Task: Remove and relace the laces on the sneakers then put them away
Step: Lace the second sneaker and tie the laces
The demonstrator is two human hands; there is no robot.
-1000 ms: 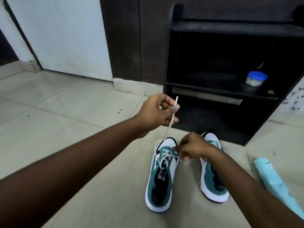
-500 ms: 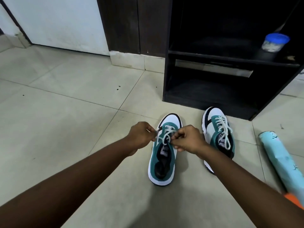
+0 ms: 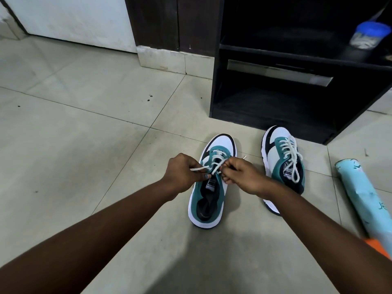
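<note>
Two white, teal and black sneakers stand on the tiled floor. The left sneaker (image 3: 209, 194) is in front of me, its white lace (image 3: 217, 159) threaded through the upper eyelets. My left hand (image 3: 183, 172) pinches one lace end at the shoe's left side. My right hand (image 3: 241, 175) pinches the other end on the right, and a short tip sticks out above its knuckles. The right sneaker (image 3: 282, 162) stands fully laced beside it, partly hidden by my right forearm.
A black shoe rack (image 3: 297, 60) stands just beyond the sneakers, with a blue-lidded jar (image 3: 370, 35) on its upper shelf. A light blue roll (image 3: 362, 194) with an orange end lies on the floor at the right. Bare tiles spread to the left.
My left hand came down from a raised pull on the lace to the shoe's left side. Both hands now hold the lace ends low over the tongue. The view tilted downward.
</note>
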